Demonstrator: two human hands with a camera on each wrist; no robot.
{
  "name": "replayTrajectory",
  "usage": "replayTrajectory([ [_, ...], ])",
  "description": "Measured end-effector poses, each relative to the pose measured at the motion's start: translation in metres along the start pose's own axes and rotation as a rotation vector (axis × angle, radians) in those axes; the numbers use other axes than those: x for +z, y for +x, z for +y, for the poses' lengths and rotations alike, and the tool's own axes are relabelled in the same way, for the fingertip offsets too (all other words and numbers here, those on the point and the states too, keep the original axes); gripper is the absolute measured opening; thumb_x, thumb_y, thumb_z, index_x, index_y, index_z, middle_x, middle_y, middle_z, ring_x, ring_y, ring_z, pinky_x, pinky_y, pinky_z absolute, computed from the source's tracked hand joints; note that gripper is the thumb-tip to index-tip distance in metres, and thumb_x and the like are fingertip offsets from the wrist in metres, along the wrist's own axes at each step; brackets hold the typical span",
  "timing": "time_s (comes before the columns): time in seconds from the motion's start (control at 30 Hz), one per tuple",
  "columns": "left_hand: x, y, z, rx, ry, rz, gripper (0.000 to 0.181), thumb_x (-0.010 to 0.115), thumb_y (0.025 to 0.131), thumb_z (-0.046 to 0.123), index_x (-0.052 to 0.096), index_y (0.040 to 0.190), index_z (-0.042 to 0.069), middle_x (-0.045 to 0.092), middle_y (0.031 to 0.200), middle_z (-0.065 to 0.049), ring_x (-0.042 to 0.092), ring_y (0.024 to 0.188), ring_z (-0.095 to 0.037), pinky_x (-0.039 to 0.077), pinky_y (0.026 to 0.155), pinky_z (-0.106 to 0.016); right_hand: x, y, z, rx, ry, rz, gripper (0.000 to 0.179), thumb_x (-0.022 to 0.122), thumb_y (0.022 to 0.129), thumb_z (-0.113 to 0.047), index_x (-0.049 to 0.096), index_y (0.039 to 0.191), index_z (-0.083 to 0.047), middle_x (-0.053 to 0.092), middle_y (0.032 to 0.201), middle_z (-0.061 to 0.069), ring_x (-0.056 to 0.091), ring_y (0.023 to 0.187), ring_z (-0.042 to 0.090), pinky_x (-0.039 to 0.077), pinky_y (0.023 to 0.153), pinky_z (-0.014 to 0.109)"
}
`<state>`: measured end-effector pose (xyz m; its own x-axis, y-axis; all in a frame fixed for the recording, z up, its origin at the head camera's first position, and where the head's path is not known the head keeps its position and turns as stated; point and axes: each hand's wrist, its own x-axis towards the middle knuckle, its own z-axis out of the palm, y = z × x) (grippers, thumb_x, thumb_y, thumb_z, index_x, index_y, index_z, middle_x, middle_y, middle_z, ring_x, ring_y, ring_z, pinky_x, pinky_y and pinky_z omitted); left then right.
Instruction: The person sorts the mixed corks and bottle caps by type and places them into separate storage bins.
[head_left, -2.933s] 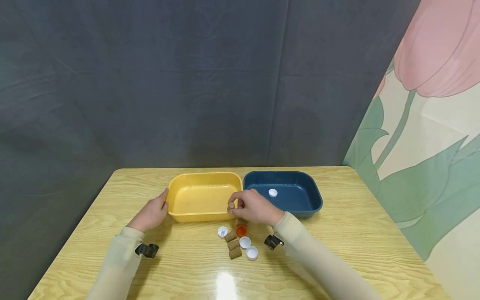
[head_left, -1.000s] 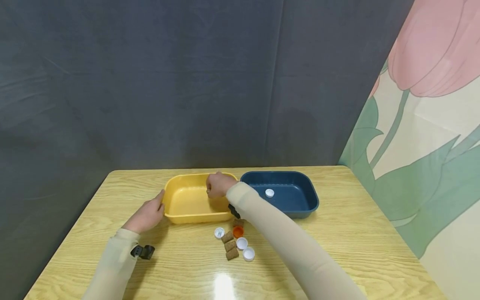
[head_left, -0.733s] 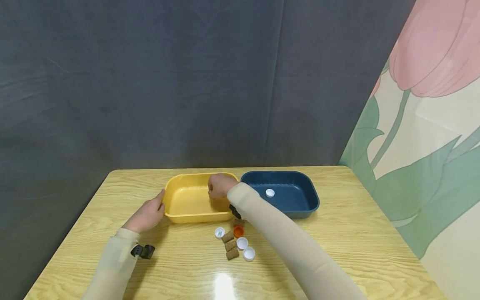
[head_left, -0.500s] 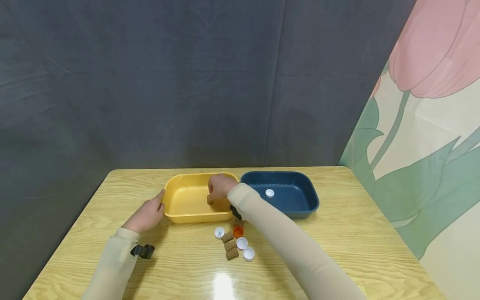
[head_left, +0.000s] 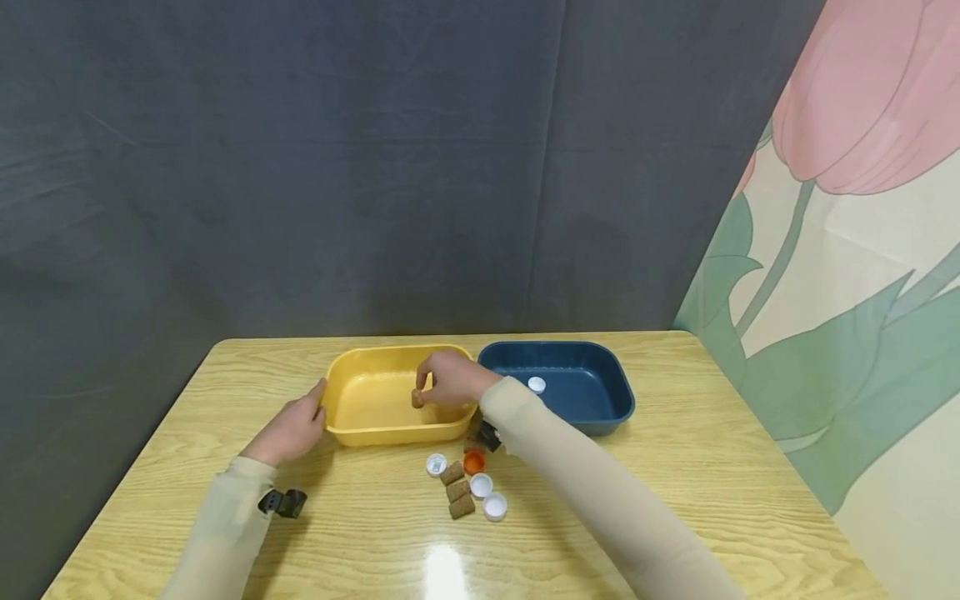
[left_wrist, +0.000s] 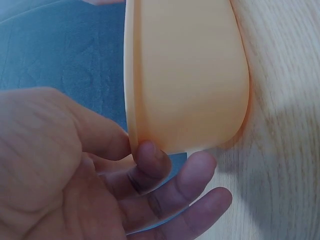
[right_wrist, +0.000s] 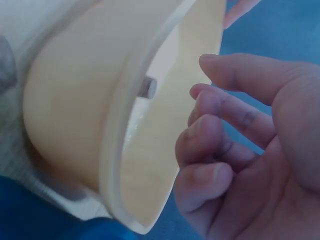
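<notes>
My left hand (head_left: 288,429) pinches the left rim of a yellow basin (head_left: 397,435) between thumb and forefinger; the left wrist view shows the thumb on the rim and the other fingers (left_wrist: 197,175) outside the wall. Over the basin's right part is my right hand (head_left: 450,379). Its fingers are loosely bent, and the right wrist view shows a gap between thumb and forefinger with nothing held. A small brown cork (right_wrist: 147,87) rests inside the basin, below those fingertips.
On the table in front lie several brown corks (head_left: 458,491), an orange cap (head_left: 474,462) and white caps (head_left: 495,507). A dark blue basin (head_left: 618,417) stands right of the yellow one, with a white cap (head_left: 536,385) inside. A dark curtain (head_left: 375,167) hangs behind.
My right hand carried the cork into the yellow basin and let it go there, then drew slightly up and right with its fingers parted. The left hand stays at the rim.
</notes>
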<state>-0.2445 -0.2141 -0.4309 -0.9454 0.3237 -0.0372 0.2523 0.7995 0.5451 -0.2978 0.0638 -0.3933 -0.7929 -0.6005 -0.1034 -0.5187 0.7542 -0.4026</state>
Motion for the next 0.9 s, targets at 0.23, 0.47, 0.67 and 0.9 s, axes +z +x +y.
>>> replayTrajectory([
  [0.23,0.001,0.001,-0.002,0.003,0.020,-0.003,0.058,0.038,0.103,0.003,0.015,0.150,-0.021,0.037,0.144,-0.042,0.048,0.069,-0.019,0.044,0.074,-0.039,0.005,-0.035,-0.001,-0.100,0.153,0.039,0.017,0.074,0.091,-0.017,0.076,0.105,-0.007,0.065,0.072,0.000,0.049,0.055,0.008,0.040,0.053,0.022],
  [0.47,0.000,0.001,0.000,-0.009,-0.005,-0.010,0.058,0.037,0.103,0.004,0.013,0.151,-0.020,0.038,0.144,-0.041,0.042,0.062,-0.019,0.042,0.065,-0.035,0.022,-0.068,0.002,-0.149,0.211,0.046,0.010,0.074,0.091,-0.017,0.076,0.098,-0.010,0.051,0.058,-0.005,0.039,0.049,0.006,0.035,0.053,0.021],
  [0.67,-0.001,0.000,0.001,-0.006,-0.012,-0.006,0.058,0.037,0.103,0.003,0.014,0.150,-0.020,0.055,0.122,-0.037,0.045,0.061,-0.017,0.044,0.066,-0.035,0.041,-0.090,0.008,-0.206,0.227,0.036,0.002,0.076,0.088,-0.016,0.075,0.089,-0.014,0.050,0.057,-0.010,0.040,0.050,0.000,0.036,0.053,0.018],
  [0.9,0.000,0.000,0.000,-0.020,-0.044,-0.017,0.058,0.037,0.104,0.004,0.012,0.151,-0.019,0.050,0.082,-0.010,0.045,0.056,-0.016,0.041,0.057,-0.031,0.053,-0.110,0.013,-0.229,0.227,0.012,0.005,0.079,0.085,-0.013,0.076,0.084,-0.017,0.053,0.061,-0.015,0.044,0.054,-0.004,0.036,0.052,0.014],
])
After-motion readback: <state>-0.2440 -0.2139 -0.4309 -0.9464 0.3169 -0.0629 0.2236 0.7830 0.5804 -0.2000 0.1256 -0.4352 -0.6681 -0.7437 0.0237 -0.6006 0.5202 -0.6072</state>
